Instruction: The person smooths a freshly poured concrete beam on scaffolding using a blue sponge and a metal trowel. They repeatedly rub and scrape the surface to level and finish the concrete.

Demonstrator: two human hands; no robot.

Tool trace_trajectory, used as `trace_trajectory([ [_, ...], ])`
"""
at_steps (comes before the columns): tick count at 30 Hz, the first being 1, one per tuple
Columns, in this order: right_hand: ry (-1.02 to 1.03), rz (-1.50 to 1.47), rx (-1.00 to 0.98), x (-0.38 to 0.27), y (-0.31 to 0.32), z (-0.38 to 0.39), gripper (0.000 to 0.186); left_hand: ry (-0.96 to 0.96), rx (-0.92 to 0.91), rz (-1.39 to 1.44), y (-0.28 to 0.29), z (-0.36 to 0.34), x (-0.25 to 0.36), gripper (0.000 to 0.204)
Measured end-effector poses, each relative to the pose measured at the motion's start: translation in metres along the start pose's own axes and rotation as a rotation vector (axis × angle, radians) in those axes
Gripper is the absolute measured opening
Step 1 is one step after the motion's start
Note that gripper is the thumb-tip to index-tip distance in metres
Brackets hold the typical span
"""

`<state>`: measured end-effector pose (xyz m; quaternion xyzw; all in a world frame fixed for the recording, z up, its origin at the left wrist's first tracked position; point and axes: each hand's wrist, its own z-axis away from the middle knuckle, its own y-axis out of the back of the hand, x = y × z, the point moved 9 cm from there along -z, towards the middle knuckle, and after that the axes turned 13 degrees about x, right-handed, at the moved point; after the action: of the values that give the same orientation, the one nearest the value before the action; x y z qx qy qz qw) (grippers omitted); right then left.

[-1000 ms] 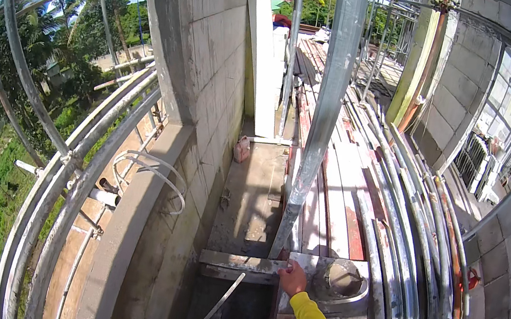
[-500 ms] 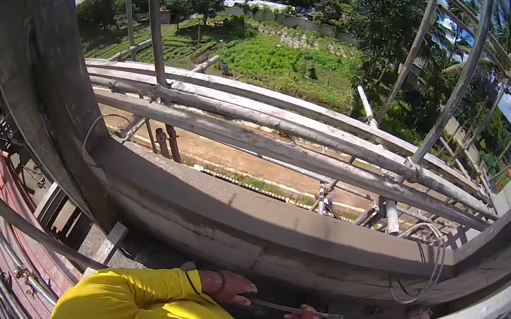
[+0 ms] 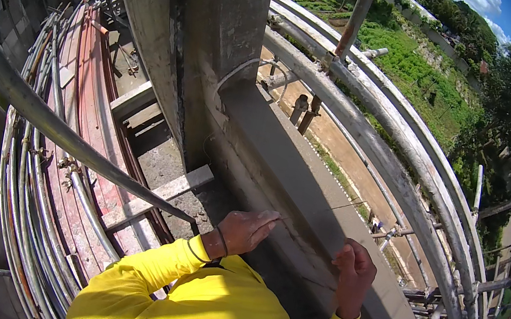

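Head view: the scene has rotated relative to half a second ago. The concrete ledge (image 3: 290, 152), which ran across the frame, now slopes from upper left to lower right. The hands sit higher in the frame, apart from each other.

Left hand (image 3: 245, 231): fingers extended and pressed together, tips pointing toward the ledge, in front of its inner face. Whether the tips pinch anything cannot be told.

Right hand (image 3: 354, 279): raised, fingers curled, in line with the ledge in this view. Contact with the ledge cannot be confirmed; nor can anything be made out within the curl.

Work item: half a second ago a slim rod spanned the gap between the hands. Now only a thin dark line (image 3: 347, 207) crosses the ledge, beyond the left fingertips. It may be the same rod or merely a shadow; the picture does not settle this.

Surroundings: scaffold tubes (image 3: 369, 126) curve along the outer side of the ledge. A pale plank (image 3: 198, 179) lies to the left of the left hand, near red boards (image 3: 80, 76).

Implication (judgement): handling is now centred on the ledge, and the rod's position requires verification.
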<state>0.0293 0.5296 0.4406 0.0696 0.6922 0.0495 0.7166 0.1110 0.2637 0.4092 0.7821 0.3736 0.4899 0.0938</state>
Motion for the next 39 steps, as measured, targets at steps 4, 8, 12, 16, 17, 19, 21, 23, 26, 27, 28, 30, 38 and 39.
trace_trajectory([
  [4,0.407,0.173,-0.201,-0.079,-0.148,-0.077,0.028,0.205,0.322,-0.116,0.102,-0.02,-0.091,0.019],
  [8,0.643,0.171,-0.335,-0.13,-0.295,-0.129,0.034,0.302,0.431,-0.268,0.159,-0.036,-0.152,0.022],
  [12,0.878,0.3,-0.274,-0.132,-0.395,-0.182,0.045,0.307,0.518,-0.299,0.187,-0.052,-0.169,0.021],
  [16,0.959,0.419,-0.228,-0.106,-0.444,-0.227,0.05,0.393,0.535,-0.344,0.203,-0.053,-0.186,0.021],
  [17,1.025,0.444,-0.225,-0.096,-0.451,-0.231,0.052,0.448,0.526,-0.356,0.207,-0.049,-0.189,0.021],
  [19,0.991,0.451,-0.322,-0.095,-0.462,-0.234,0.05,0.472,0.54,-0.401,0.214,-0.042,-0.194,0.022],
  [21,0.964,0.465,-0.346,-0.096,-0.464,-0.24,0.049,0.492,0.532,-0.453,0.217,-0.043,-0.188,0.022],
  [23,0.931,0.485,-0.299,-0.088,-0.459,-0.244,0.048,0.375,0.589,-0.481,0.221,-0.051,-0.181,0.019],
  [26,0.931,0.387,-0.236,-0.095,-0.427,-0.233,0.034,0.516,0.564,-0.475,0.225,-0.056,-0.175,0.018],
  [27,0.894,0.393,-0.24,-0.094,-0.415,-0.233,0.032,0.505,0.53,-0.505,0.223,-0.063,-0.175,0.018],
  [28,0.935,0.322,-0.225,-0.09,-0.404,-0.231,0.029,0.501,0.499,-0.535,0.222,-0.066,-0.179,0.019],
  [30,0.966,0.296,-0.221,-0.08,-0.386,-0.226,0.031,0.365,0.434,-0.607,0.213,-0.083,-0.18,0.02],
  [38,0.945,0.271,-0.201,-0.073,-0.365,-0.212,0.037,0.348,-0.02,-0.909,0.149,-0.106,-0.286,0.033],
  [39,0.95,0.261,-0.19,-0.073,-0.366,-0.212,0.039,0.363,-0.062,-0.931,0.145,-0.11,-0.298,0.033],
])
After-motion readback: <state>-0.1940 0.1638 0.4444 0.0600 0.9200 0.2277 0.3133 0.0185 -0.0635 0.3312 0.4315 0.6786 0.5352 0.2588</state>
